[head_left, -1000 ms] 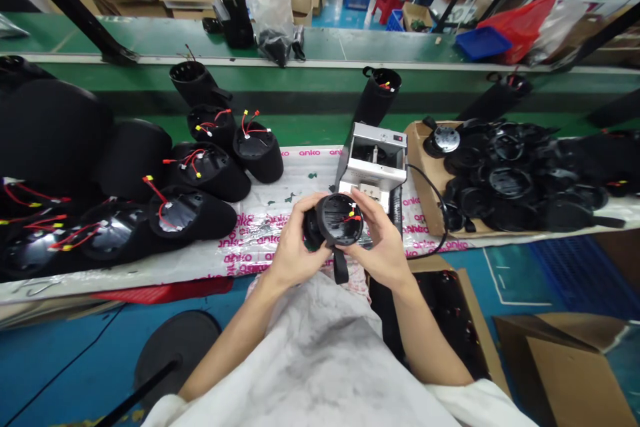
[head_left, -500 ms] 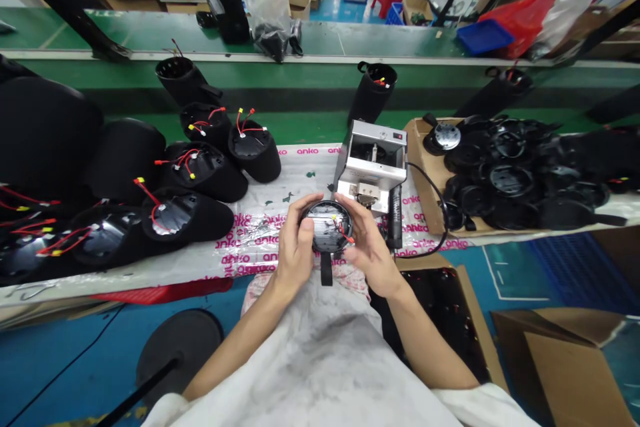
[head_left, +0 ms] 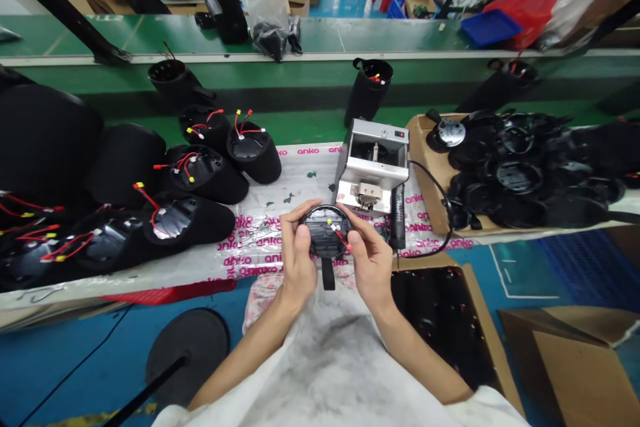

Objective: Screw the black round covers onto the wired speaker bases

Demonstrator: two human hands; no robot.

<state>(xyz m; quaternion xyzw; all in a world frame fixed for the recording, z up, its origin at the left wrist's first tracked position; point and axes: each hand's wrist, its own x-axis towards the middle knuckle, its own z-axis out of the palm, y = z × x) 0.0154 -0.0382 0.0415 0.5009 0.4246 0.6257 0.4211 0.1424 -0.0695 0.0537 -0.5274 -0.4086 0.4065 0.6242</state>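
From my far-off screen I see two bare hands at the front edge of a long bench. The left hand [head_left: 297,253] and the right hand [head_left: 367,263] both hold a round black plastic cap [head_left: 325,230] up over the bench, just in front of a silver metal machine [head_left: 373,160]. The hands are pressed in on the two sides of the cap, with the fingers curled round its rim and the thumbs on the near side. A thin red wire [head_left: 341,240] runs out to the right hand, but I cannot tell if that hand pinches it. A small yellow tip [head_left: 330,221] sits on the cap, and a black strap [head_left: 328,273] hangs down from it. Under the hands lies a clear plastic sheet with pink letters [head_left: 260,260] on the bench. Along the left side of the bench, black padded cups [head_left: 253,157] lie in a group, with red and yellow wires sticking out of them. Near the right edge, a flat brown cardboard tray [head_left: 425,173] holds a heap of round black caps and one silver disc [head_left: 450,132]. A black cord [head_left: 430,190] runs from the machine past the tray. A white cloth [head_left: 335,373] covers the person's front.
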